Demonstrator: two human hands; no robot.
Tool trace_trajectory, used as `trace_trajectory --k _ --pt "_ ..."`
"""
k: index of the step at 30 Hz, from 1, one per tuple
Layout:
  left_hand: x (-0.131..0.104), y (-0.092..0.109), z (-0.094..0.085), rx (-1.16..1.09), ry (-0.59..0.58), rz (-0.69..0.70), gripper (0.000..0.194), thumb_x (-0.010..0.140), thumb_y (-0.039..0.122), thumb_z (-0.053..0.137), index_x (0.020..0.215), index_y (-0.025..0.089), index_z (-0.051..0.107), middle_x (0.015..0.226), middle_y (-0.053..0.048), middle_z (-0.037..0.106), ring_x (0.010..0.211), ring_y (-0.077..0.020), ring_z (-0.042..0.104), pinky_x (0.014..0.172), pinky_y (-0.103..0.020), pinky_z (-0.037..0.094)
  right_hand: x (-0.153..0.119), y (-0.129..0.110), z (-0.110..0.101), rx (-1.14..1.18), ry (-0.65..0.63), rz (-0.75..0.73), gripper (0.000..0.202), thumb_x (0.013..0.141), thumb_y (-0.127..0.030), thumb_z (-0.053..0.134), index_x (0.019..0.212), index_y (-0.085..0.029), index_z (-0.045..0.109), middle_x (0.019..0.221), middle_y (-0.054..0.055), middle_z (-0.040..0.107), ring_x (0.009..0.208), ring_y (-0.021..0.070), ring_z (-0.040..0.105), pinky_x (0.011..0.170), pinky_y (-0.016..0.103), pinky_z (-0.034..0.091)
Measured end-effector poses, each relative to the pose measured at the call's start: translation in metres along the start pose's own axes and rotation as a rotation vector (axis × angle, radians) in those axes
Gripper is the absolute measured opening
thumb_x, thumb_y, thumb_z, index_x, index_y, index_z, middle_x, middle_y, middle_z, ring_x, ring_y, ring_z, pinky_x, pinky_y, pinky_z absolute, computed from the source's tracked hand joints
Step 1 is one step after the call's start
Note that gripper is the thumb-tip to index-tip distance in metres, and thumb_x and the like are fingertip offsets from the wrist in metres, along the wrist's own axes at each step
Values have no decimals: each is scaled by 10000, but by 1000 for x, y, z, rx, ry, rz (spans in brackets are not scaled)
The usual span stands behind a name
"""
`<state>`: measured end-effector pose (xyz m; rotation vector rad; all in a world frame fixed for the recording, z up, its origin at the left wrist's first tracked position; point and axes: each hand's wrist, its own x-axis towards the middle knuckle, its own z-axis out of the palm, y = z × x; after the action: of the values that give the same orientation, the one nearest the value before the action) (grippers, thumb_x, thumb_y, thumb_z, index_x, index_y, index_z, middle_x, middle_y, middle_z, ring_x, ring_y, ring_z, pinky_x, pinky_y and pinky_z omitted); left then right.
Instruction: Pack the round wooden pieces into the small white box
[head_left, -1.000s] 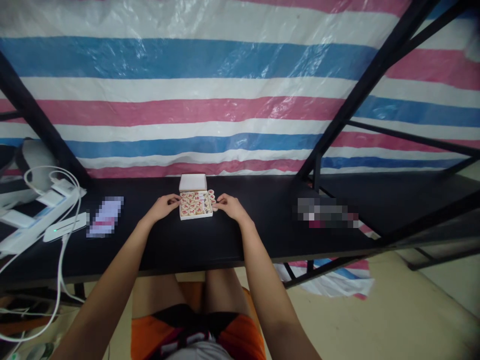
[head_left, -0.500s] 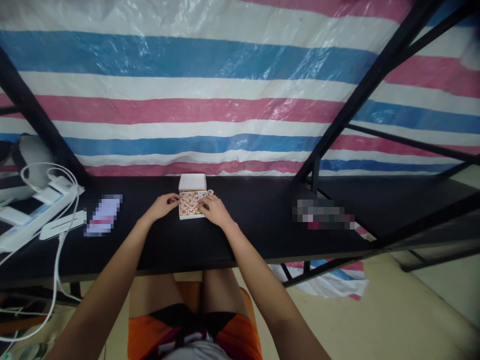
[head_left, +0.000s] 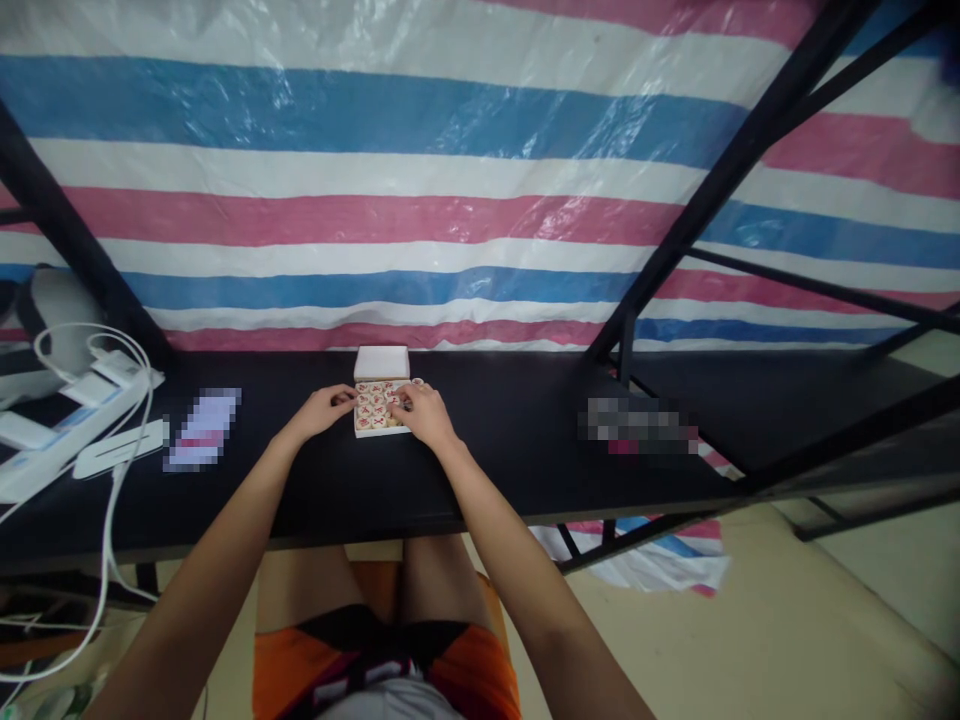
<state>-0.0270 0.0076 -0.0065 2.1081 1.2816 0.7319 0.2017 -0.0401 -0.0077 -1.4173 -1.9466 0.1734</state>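
Observation:
An open white box [head_left: 383, 433] stands on the black desk, packed with round Chinese chess pieces [head_left: 373, 400] marked in red. Curled fingers of my left hand [head_left: 324, 414] rest against the box's left edge. My right hand [head_left: 427, 414] lies over the right side of the box, its thumb and fingertips closed on one piece [head_left: 392, 398]; the palm hides the pieces beneath. A single piece [head_left: 418, 382] shows just beyond the box's upper right corner, partly behind my right hand. Behind the box sits its white lid [head_left: 381, 362].
On the left of the desk [head_left: 337, 500] are a blurred-out phone [head_left: 202, 430], a white flat device [head_left: 124, 450] and a power strip [head_left: 71, 425] with white cables. A blurred-out item [head_left: 637, 426] lies at the right. Black frame bars [head_left: 675, 250] and a striped sheet [head_left: 390, 220] stand behind.
My right hand's fingers have shifted over the pieces and closed more on one in the right part of the box. My left hand stays at the box's left edge. The view has moved slightly.

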Motion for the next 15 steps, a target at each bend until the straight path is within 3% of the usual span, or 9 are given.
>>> trace_trajectory --k 3,6,10,15 --pt "0 0 0 16 -5 -3 437 755 517 540 987 170 668 845 -43 678 750 -172 583 744 -283 438 0 11 -8 0 124 48 214 852 -379 552 914 -193 637 878 43 657 870 182 548 821 284 389" --pt "0 -1 -1 29 -11 1 429 766 516 531 991 176 669 855 -42 680 749 -171 582 736 -281 436 0 34 -14 -63 240 253 233 875 -390 508 894 -191 629 882 46 657 862 185 554 798 280 393" --pt "0 -4 0 29 1 4 423 769 515 534 988 180 670 862 -43 679 785 -178 590 769 -287 435 0 57 -15 -183 109 424 247 896 -365 473 900 -198 654 906 59 661 865 187 568 758 271 397" --pt "1 -7 0 15 -13 11 428 772 513 535 1010 182 664 874 -47 683 794 -180 595 776 -291 437 0 53 -10 -278 9 347 293 914 -258 412 1097 -233 640 1069 79 637 954 205 551 794 293 397"
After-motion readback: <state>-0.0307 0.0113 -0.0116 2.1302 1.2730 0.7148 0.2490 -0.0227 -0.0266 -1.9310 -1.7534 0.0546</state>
